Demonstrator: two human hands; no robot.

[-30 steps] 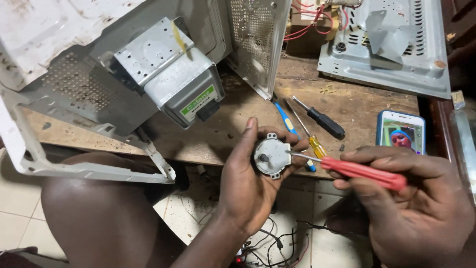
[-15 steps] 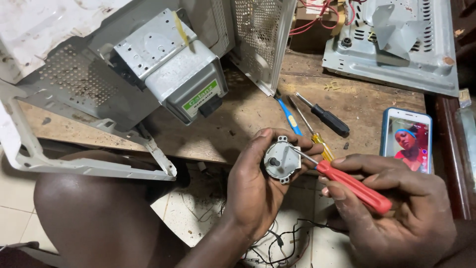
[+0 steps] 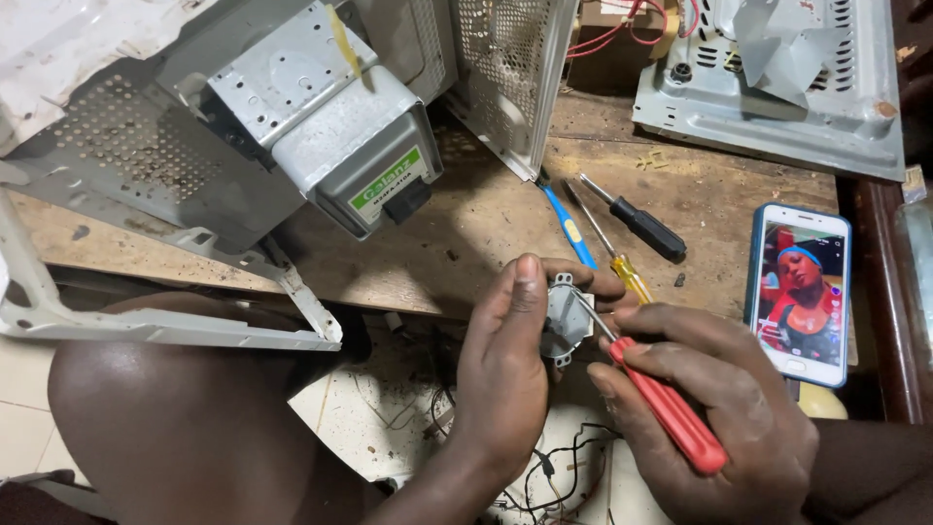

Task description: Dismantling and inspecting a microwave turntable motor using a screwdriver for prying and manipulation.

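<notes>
My left hand (image 3: pixel 510 365) grips a small round grey motor (image 3: pixel 565 319), holding it edge-on over the front edge of the wooden bench (image 3: pixel 466 233). My right hand (image 3: pixel 714 418) holds a red-handled screwdriver (image 3: pixel 671 413); its metal tip rests against the motor's face. Both hands sit close together, low in the middle of the view.
An opened grey appliance chassis (image 3: pixel 146 185) with a boxy metal part bearing a green label (image 3: pixel 340 126) lies at the left. Three screwdrivers, blue (image 3: pixel 567 227), yellow (image 3: pixel 627 272) and black (image 3: pixel 646 228), lie on the bench. A phone (image 3: pixel 799 292) lies at right, a grey metal panel (image 3: pixel 777 87) behind it. Wires lie on the floor.
The motor has been turned from facing up to edge-on in my left hand. The red screwdriver has tilted steeper, with its tip moved onto the motor.
</notes>
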